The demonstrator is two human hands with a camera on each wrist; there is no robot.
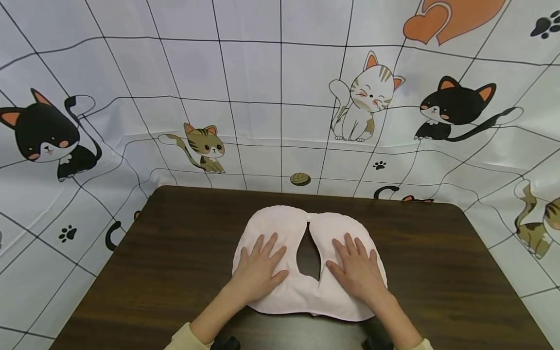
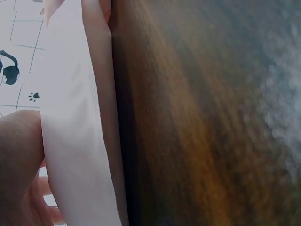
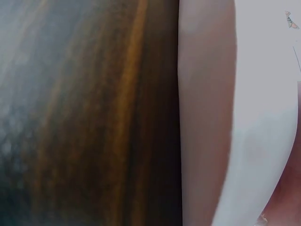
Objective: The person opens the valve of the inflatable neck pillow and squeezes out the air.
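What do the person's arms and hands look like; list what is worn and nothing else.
Both hands are bare: no gloves, rings or watch show on the left hand or the right hand. A pale yellow sleeve cuff covers the left forearm near the frame's bottom edge, and a matching cuff just shows on the right.

Head view: from above, facing forward and down over table (image 1: 175,272), mid range, cat-print cloth (image 1: 280,97) behind; takes in whole cushion (image 1: 280,233) with both hands flat on it; left wrist view: very close, low along table (image 2: 197,122), cushion edge (image 2: 89,117) at left, blurred; right wrist view: likewise close, table (image 3: 84,113) at left, cushion edge (image 3: 207,117) at right; all three share cushion and table.
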